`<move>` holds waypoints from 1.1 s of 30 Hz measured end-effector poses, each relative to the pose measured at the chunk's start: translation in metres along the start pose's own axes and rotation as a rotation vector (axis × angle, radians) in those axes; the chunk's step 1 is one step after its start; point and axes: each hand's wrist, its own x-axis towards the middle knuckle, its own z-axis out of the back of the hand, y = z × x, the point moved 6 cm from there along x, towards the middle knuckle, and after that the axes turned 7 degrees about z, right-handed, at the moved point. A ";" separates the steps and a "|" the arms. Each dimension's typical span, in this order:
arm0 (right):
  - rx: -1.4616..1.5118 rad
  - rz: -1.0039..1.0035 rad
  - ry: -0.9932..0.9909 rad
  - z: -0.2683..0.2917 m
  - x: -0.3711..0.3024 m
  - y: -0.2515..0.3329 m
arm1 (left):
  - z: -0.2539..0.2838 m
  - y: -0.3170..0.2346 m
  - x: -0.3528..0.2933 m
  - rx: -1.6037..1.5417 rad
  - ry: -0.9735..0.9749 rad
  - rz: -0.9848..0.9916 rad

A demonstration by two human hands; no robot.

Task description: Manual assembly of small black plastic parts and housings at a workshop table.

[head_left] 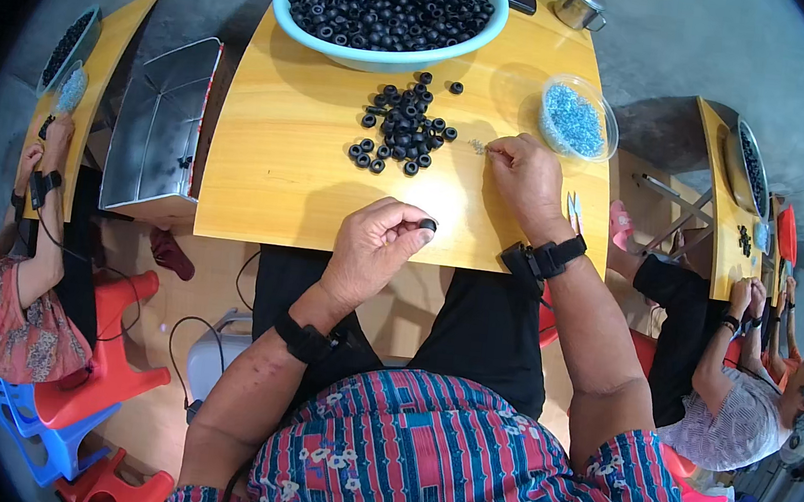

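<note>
My left hand (375,248) is over the table's near edge, pinching a small black ring (428,224) between thumb and fingertip. On the tabletop to the right, my right hand (527,178) has its fingertips pressed together beside a few tiny pale pieces (478,146); whatever it may hold is too small to make out. A loose pile of black rings (405,129) lies between and beyond my hands. Just past my right hand stands a clear round tub (611,146) of small blue pieces (573,118).
A light blue basin (383,56) heaped with black rings stands at the table's far side. Small scissors (573,213) lie right of my right wrist. A metal mug (581,5) is at the far right corner. An open box (160,128) stands left. People work at tables on both sides.
</note>
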 end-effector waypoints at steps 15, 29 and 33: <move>-0.157 0.074 0.040 -0.007 -0.015 -0.003 | 0.003 0.001 0.000 -0.041 0.008 0.105; 0.312 0.226 0.066 0.007 -0.040 0.075 | 0.015 0.016 0.005 -0.204 -0.009 0.158; 0.286 0.324 0.028 0.004 -0.038 0.087 | 0.013 0.016 0.005 -0.206 0.021 0.166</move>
